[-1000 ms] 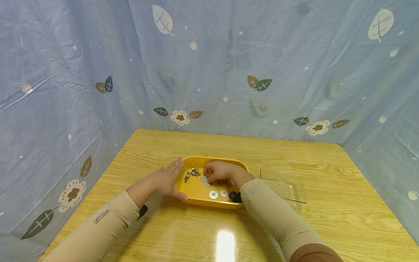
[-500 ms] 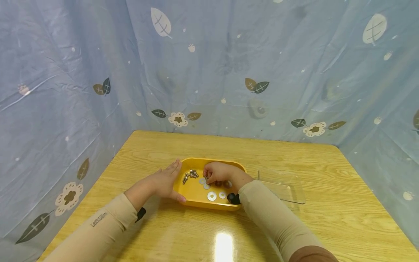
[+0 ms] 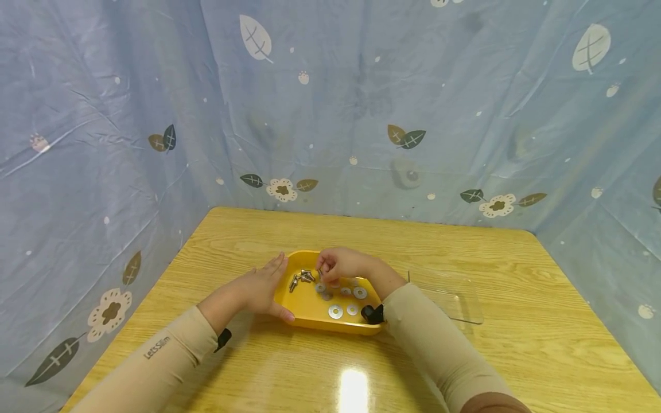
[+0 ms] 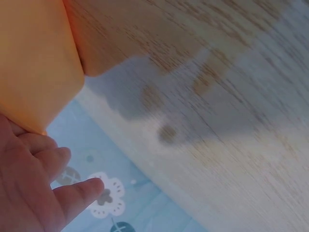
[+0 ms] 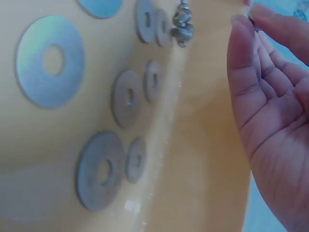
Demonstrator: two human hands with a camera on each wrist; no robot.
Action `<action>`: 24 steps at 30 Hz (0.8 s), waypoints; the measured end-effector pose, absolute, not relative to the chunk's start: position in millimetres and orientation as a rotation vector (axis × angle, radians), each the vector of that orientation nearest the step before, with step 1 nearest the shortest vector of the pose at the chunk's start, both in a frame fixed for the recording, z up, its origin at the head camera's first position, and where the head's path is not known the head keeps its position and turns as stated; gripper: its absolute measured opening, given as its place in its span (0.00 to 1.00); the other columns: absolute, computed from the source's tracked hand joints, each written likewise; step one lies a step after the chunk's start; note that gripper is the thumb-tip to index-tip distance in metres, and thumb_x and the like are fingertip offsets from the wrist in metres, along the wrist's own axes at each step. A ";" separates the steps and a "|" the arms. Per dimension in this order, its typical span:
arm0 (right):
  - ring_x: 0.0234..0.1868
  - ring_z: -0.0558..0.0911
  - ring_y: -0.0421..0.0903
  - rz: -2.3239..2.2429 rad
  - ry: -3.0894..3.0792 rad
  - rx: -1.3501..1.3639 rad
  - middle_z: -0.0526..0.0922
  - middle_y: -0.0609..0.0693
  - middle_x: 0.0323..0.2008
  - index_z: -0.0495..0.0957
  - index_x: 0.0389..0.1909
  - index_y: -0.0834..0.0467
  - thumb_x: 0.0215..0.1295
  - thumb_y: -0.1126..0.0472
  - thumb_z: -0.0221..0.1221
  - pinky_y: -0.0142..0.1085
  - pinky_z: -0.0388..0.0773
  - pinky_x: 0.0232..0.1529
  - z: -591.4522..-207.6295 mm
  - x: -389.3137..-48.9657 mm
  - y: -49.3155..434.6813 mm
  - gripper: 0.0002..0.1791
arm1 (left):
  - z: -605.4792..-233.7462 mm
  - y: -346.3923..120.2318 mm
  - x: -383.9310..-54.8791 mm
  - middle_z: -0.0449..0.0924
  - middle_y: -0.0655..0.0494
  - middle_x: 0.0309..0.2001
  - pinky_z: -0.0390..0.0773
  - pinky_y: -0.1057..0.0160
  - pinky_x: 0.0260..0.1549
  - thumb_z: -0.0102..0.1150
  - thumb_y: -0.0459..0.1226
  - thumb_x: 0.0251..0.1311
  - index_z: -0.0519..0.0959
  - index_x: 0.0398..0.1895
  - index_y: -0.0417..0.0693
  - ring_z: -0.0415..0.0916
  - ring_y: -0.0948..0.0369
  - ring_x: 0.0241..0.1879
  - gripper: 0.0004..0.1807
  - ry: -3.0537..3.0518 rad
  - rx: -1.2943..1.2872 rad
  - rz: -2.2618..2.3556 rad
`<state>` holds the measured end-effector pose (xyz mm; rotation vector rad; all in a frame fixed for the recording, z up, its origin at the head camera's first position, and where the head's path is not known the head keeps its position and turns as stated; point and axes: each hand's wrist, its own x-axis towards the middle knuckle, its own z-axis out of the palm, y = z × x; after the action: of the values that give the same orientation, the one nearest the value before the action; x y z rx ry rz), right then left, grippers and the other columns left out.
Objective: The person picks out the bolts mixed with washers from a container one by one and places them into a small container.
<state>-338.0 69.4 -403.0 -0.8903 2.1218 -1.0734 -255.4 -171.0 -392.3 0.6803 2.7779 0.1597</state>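
A yellow tray point(image 3: 306, 304) stands on the table. My left hand point(image 3: 260, 291) rests against its left end with fingers spread, the thumb over the near rim. In the left wrist view, the fingertips point(image 4: 58, 157) lie beside the tray's corner. Over the tray's far side, my right hand point(image 3: 343, 264) pinches a small metal piece, apparently a bolt point(image 3: 319, 273), between thumb and forefinger, mostly covered by them. Several bolts point(image 3: 306, 276) lie together at the tray's left. Flat metal washers point(image 5: 51, 30) of differing sizes lie on the floor of the tray.
A clear plastic container or lid point(image 3: 449, 295) lies on the table to the right of the tray. The wood-grain table point(image 3: 289, 373) is bordered at the back and sides by a blue patterned curtain point(image 3: 356, 103).
My right hand has risen slightly and moved a little left and away, uncovering washers beneath it. It still pinches the small metal piece. My left hand stays against the tray.
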 end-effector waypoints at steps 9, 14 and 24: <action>0.35 0.80 0.51 -1.201 2.119 -0.892 0.76 0.54 0.31 0.69 0.47 0.72 0.58 0.73 0.57 0.45 0.77 0.42 -381.6 -339.6 84.0 0.16 | -388.6 -169.0 -253.9 0.32 0.44 0.72 0.51 0.39 0.60 0.49 0.77 0.26 0.38 0.71 0.39 0.36 0.52 0.70 0.74 2.767 0.662 0.166; 0.39 0.80 0.58 -1.260 2.089 -0.897 0.76 0.56 0.32 0.68 0.48 0.73 0.60 0.74 0.54 0.46 0.77 0.44 -369.9 -339.3 91.0 0.15 | -387.5 -168.8 -253.8 0.31 0.44 0.72 0.50 0.39 0.60 0.49 0.78 0.25 0.37 0.71 0.39 0.35 0.52 0.70 0.75 2.765 0.650 0.160; 0.39 0.80 0.53 -1.272 2.132 -0.902 0.75 0.55 0.32 0.69 0.48 0.71 0.60 0.73 0.55 0.40 0.78 0.43 -357.9 -335.5 102.1 0.15 | -388.7 -167.6 -253.3 0.30 0.45 0.72 0.49 0.39 0.61 0.49 0.78 0.25 0.36 0.71 0.39 0.34 0.52 0.70 0.75 2.759 0.635 0.155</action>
<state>-335.5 102.1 -357.9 -0.9023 2.1323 -1.2718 -253.3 -167.6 -388.7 0.6346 2.7592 0.1554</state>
